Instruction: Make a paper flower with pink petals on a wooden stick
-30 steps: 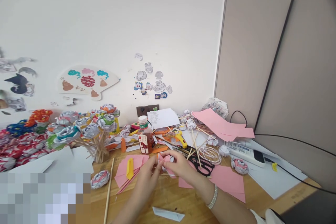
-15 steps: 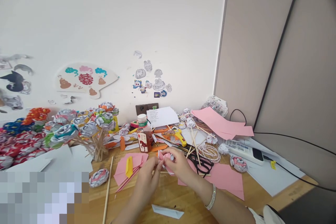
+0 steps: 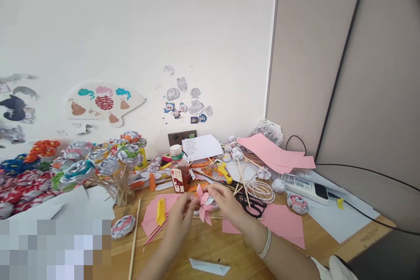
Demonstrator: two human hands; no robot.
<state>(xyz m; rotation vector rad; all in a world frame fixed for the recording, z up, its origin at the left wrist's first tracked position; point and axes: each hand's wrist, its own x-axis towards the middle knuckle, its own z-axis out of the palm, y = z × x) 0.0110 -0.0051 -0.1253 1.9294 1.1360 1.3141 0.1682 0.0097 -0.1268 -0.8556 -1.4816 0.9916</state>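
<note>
A pink-and-white folded paper flower (image 3: 205, 211) is held up over the middle of the table, its pointed petals spread out. My left hand (image 3: 182, 213) pinches its left side between thumb and fingers. From the right, my right hand (image 3: 226, 203) grips the upper right edge, its fingertips partly hidden behind the paper. Below them on the wood lies a folded white paper strip (image 3: 210, 267). Left of my left hand are pink paper sheets (image 3: 151, 216) with a yellow folded strip (image 3: 161, 212) on top.
Finished paper flowers (image 3: 78, 170) crowd the left. A drink bottle (image 3: 179, 170) stands behind my hands. Black-handled scissors (image 3: 254, 205), a yellow glue gun (image 3: 225, 173), a bead string (image 3: 261, 191) and a power strip (image 3: 306, 188) lie to the right. A wooden stick (image 3: 134, 240) lies at left.
The paper flower has turned and more of its pink petals show between my hands. My hands have moved slightly apart. The view has shifted a little.
</note>
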